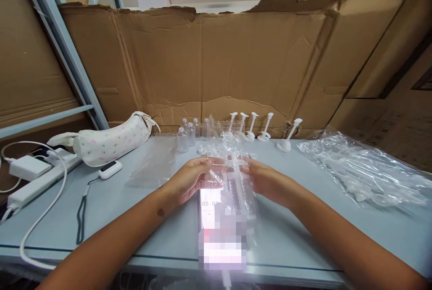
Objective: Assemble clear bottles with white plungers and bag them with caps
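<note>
Between my two hands hangs a clear plastic bag (249, 206) with white and see-through parts inside; their exact kind is hard to make out. The fingers of my left hand (191, 178) are closed on the bag's upper left edge. My right hand (266, 179) grips its upper right side. Below the bag lies a phone (209, 218) with a lit screen showing a timer, partly covered by the bag and blurred. Beyond my hands are several small clear bottles (191, 134) and several white pieces with slanted stems on round bases (250, 135).
A flat clear bag (153, 157) lies left of my hands. On the right is a large bag of white parts (364, 173). A patterned pouch (111, 139), a small white device (110, 169) and a power strip (40, 184) with cables sit left. Cardboard (236, 65) walls the back.
</note>
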`<state>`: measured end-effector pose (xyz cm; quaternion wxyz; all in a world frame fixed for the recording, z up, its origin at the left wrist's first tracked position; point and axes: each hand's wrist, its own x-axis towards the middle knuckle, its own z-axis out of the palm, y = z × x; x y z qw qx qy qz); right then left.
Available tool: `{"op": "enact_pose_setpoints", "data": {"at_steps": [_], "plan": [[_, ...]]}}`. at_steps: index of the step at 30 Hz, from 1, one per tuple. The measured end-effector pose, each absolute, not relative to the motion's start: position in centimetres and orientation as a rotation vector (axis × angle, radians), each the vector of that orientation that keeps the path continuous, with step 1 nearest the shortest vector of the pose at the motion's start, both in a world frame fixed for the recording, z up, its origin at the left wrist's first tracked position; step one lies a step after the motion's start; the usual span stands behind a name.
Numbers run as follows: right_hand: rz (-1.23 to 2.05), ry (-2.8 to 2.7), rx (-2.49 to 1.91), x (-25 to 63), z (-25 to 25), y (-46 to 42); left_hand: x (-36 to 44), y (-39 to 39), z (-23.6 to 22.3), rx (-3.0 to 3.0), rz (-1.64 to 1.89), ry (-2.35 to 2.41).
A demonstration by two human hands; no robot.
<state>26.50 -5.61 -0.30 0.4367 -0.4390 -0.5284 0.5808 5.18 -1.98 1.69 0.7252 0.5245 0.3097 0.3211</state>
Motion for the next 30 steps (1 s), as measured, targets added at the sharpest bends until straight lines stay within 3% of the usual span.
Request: {"op": "enact_pose_setpoints", "data": {"at_steps": [3, 19, 30], "plan": [[1.562, -1.174, -1.033, 26.37, -0.23, -5.43, 5.21, -2.22, 1.94, 1.129, 0.675, 0.681], [1.44, -1.039, -1.089, 26.61, -0.25, -5.04, 4.64, -2.51, 1.57, 1.324, 0.464, 0.629], [1.578, -1.158, -1.099, 26.31, -0.7, -5.18, 4.99, -2.57, 1.77, 1.336, 0.838, 0.73]]}}
